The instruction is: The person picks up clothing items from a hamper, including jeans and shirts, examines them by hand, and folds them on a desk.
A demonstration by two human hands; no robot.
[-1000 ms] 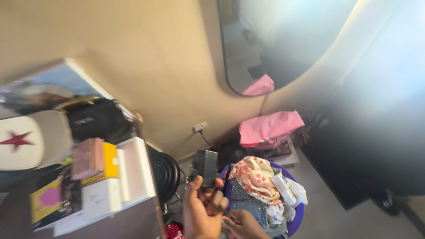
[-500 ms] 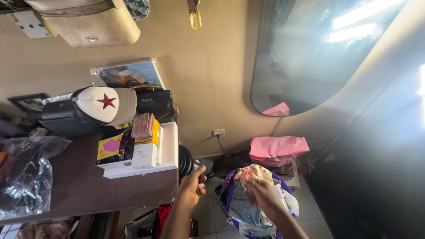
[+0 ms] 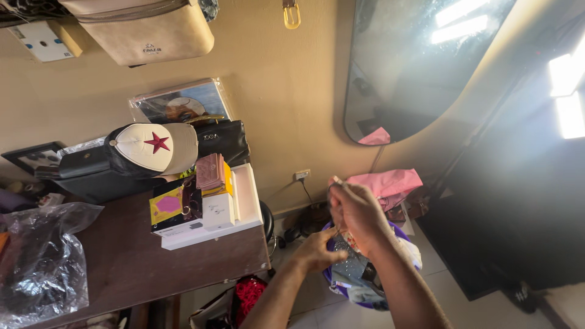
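While the right hand is raised above the purple basket, its fingers are curled shut around something small and thin at the fingertips; the item itself is too small and blurred to identify. Just beyond that grip, toward the wall, lies a pink cloth. Directly beneath the grip sits the basket, filled with mixed clothing, patterned fabric showing near the wrist.

Left hand is lower, below and left of the right-hand grip, at the basket's near-left rim, fingers bent down toward the contents. Whether it is clamped on any fabric cannot be told from this angle.

Left of both hands: dark wooden table carrying a white tray of small boxes, a cap with a red star, and a clear plastic bag. Above the raised hand hangs an oval mirror on the beige wall.
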